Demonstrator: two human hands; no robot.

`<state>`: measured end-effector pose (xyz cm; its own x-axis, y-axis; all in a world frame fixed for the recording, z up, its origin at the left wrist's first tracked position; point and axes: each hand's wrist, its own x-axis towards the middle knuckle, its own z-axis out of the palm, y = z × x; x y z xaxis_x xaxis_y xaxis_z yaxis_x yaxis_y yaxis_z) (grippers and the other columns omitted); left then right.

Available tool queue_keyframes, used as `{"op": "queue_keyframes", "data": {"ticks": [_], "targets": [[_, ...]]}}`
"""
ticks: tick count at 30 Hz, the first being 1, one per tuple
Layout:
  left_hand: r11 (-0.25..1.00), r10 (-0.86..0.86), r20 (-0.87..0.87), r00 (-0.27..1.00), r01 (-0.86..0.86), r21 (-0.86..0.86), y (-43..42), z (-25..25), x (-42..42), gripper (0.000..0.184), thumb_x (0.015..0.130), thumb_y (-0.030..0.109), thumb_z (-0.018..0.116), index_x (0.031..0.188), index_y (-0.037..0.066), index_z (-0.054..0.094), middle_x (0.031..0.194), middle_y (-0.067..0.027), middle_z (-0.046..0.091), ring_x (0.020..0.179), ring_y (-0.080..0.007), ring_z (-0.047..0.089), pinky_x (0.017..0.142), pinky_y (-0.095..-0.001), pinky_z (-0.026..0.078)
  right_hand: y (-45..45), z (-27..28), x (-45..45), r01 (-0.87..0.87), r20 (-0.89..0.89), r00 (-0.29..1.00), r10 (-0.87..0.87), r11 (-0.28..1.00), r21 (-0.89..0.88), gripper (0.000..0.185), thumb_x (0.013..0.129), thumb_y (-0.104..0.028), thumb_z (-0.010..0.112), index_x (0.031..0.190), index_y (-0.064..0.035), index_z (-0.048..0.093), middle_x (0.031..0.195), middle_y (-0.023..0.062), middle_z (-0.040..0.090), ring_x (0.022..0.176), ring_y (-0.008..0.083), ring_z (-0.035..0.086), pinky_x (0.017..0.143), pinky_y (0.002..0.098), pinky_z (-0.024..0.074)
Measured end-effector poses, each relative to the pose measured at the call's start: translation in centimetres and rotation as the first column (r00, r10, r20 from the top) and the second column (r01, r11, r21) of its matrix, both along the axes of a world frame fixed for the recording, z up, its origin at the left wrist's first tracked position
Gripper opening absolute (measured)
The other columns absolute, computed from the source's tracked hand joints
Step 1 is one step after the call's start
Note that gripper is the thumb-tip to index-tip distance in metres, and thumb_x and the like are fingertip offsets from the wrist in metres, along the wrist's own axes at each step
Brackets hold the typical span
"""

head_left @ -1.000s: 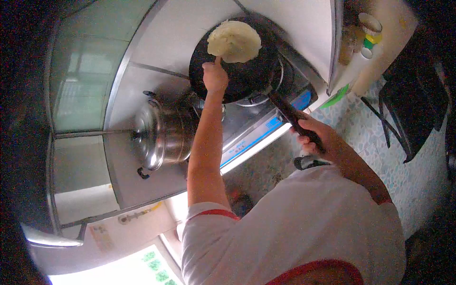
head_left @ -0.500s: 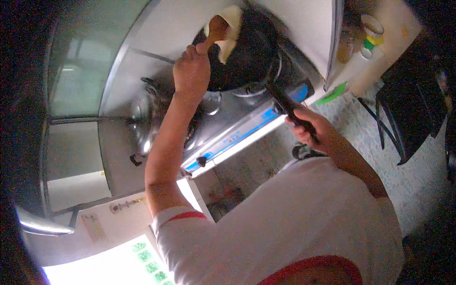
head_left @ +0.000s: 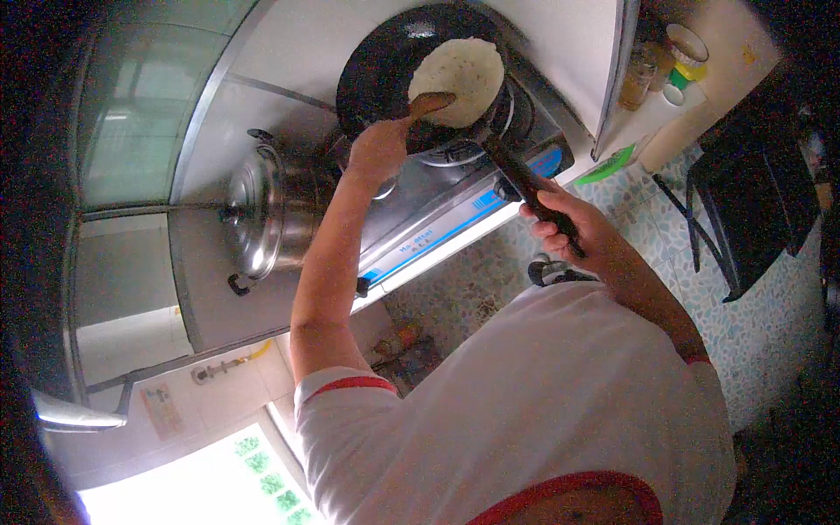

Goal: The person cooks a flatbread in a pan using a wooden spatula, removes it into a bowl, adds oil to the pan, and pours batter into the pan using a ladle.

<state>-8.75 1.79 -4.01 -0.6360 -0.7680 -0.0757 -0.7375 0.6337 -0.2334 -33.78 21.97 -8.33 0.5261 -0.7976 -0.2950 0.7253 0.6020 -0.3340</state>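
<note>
My left hand (head_left: 381, 150) is closed around the handle of a wooden spatula (head_left: 432, 104). The spatula's blade rests over the lower left edge of a pale, round flatbread (head_left: 464, 74). Flat inside a black wok (head_left: 372, 74), the flatbread lies toward the right side, with a few faint darker specks on top. My right hand (head_left: 573, 229) grips the wok's long black handle (head_left: 523, 179), fingers wrapped round it. The wok sits over the right burner of a gas stove (head_left: 420, 249).
A lidded steel pot (head_left: 276, 214) stands on the stove's left side. Jars (head_left: 643, 79) and a green-and-yellow cup (head_left: 689, 70) stand on a shelf at right. A black folding chair (head_left: 752, 210) stands on the tiled floor (head_left: 691, 289).
The flatbread, lifted and draped on the spatula before, now lies flat in the wok. My left hand has come down and right with the spatula. My right hand keeps its grip.
</note>
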Motion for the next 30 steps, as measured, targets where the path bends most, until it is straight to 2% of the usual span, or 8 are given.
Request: {"op": "queue_keyframes", "data": {"ticks": [3, 6, 9, 10, 16, 23, 26, 30], "targets": [[0.989, -0.145, 0.014, 0.989, 0.145, -0.032, -2.0, 0.4, 0.9, 0.024, 0.08, 0.015, 0.038, 0.093, 0.007, 0.056, 0.076, -0.0151, 0.059, 0.069, -0.032, 0.058, 0.059, -0.0412, 0.048, 0.1, 0.3, 0.3, 0.05, 0.009, 0.999, -0.05, 0.999, 0.021, 0.036, 0.083, -0.02, 0.047, 0.116, -0.0144, 0.033, 0.088, 0.0053, 0.047, 0.056, 0.0047, 0.04, 0.037, 0.0147, 0.0309], [0.991, 0.025, -0.149, 0.989, -0.044, -0.123, -2.7, 1.6, 0.4, 0.022, 0.077, 0.014, 0.041, 0.09, 0.005, 0.056, 0.075, -0.0149, 0.059, 0.069, -0.0308, 0.058, 0.06, -0.0407, 0.048, 0.3, 0.1, 0.4, 0.068, 0.018, 0.998, -0.068, 0.998, 0.013, 0.032, 0.082, -0.022, 0.049, 0.111, -0.0134, 0.037, 0.085, 0.0045, 0.049, 0.055, 0.0051, 0.041, 0.037, 0.0156, 0.0316], [0.988, -0.067, 0.039, 0.997, 0.072, -0.135, -3.0, -0.9, 0.3, 0.021, 0.077, 0.014, 0.042, 0.088, 0.004, 0.057, 0.076, -0.0146, 0.059, 0.069, -0.0304, 0.059, 0.06, -0.0402, 0.048, 0.0, 0.5, 0.3, 0.076, -0.019, 0.997, -0.076, 0.997, 0.003, 0.025, 0.081, -0.025, 0.051, 0.101, -0.0111, 0.043, 0.08, 0.0026, 0.051, 0.051, 0.0055, 0.043, 0.037, 0.0171, 0.0325], [0.998, 0.059, 0.092, 0.994, -0.058, -0.021, -3.0, -0.8, -0.2, 0.021, 0.078, 0.015, 0.042, 0.088, 0.005, 0.057, 0.079, -0.0147, 0.059, 0.072, -0.0307, 0.059, 0.06, -0.0392, 0.049, 0.0, 0.4, 0.3, 0.079, -0.021, 0.997, -0.079, 0.997, 0.011, 0.025, 0.081, -0.025, 0.051, 0.1, -0.0112, 0.043, 0.08, 0.0023, 0.051, 0.051, 0.0054, 0.043, 0.037, 0.0169, 0.0323], [0.934, -0.241, -0.052, 0.969, 0.217, -0.283, -3.7, 0.5, 2.3, 0.02, 0.078, 0.014, 0.041, 0.088, 0.007, 0.057, 0.079, -0.0142, 0.059, 0.072, -0.0287, 0.059, 0.062, -0.0375, 0.049, 0.1, -0.2, 0.3, 0.039, 0.027, 0.999, -0.04, 0.999, 0.035, 0.029, 0.083, -0.02, 0.049, 0.108, -0.0098, 0.039, 0.082, 0.0045, 0.05, 0.053, 0.0053, 0.042, 0.037, 0.0148, 0.032], [0.983, -0.094, 0.048, 0.994, 0.1, -0.153, 1.2, -0.4, 0.7, 0.02, 0.077, 0.015, 0.043, 0.088, 0.011, 0.06, 0.072, -0.0107, 0.059, 0.065, -0.0265, 0.058, 0.055, -0.0356, 0.048, 0.0, -0.3, 0.2, 0.014, 0.071, 0.997, -0.016, 1.0, 0.024, 0.032, 0.084, -0.017, 0.046, 0.113, -0.0085, 0.036, 0.086, 0.006, 0.049, 0.055, 0.0047, 0.04, 0.037, 0.0139, 0.0324], [0.919, -0.31, 0.032, 0.95, 0.309, -0.245, -0.9, 0.2, 2.6, 0.019, 0.076, 0.016, 0.045, 0.086, 0.011, 0.061, 0.074, -0.0112, 0.059, 0.068, -0.0268, 0.058, 0.058, -0.0363, 0.048, 0.1, 0.5, 0.5, 0.074, 0.047, 0.996, -0.074, 0.997, 0.008, 0.032, 0.084, -0.018, 0.046, 0.114, -0.0083, 0.036, 0.086, 0.006, 0.049, 0.055, 0.0045, 0.039, 0.037, 0.0137, 0.0323], [0.99, -0.078, -0.018, 0.997, 0.075, -0.119, 0.6, 2.0, 2.2, 0.02, 0.077, 0.015, 0.044, 0.09, 0.011, 0.059, 0.078, -0.0134, 0.06, 0.073, -0.0287, 0.058, 0.062, -0.0384, 0.048, 0.3, 0.5, 0.4, 0.064, 0.047, 0.997, -0.066, 0.997, 0.033, 0.031, 0.084, -0.018, 0.046, 0.113, -0.0087, 0.037, 0.086, 0.0065, 0.05, 0.054, 0.0045, 0.04, 0.037, 0.0137, 0.0327]]}}
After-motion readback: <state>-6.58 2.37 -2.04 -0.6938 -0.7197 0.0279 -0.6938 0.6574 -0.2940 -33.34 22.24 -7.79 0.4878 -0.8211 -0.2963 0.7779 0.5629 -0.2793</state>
